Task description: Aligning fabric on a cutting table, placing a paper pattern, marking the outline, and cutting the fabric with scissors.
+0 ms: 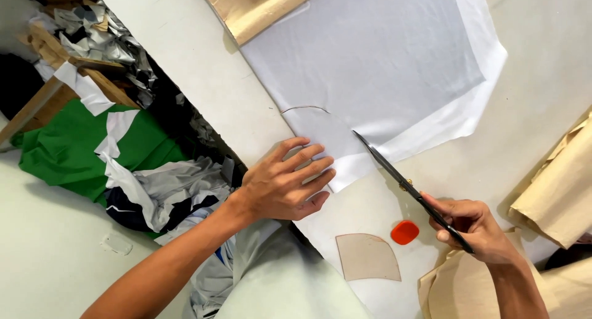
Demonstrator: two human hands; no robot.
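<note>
At the near edge of the white fabric (370,66) on the table (542,91), the left hand (280,186) lies flat, fingers (308,165) slightly spread, pinning the cloth. The right hand (475,223), fingers curled around the handles, holds black scissors (401,180), blades seemingly together, tips at the fabric edge. The cloth could slip and skew a cut; the tips lie close to the left fingertips.

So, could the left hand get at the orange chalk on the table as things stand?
Probably yes. The left hand lies flat on the white fabric, holding nothing, and the orange chalk sits uncovered on bare table beside the cardboard pattern piece.
</note>
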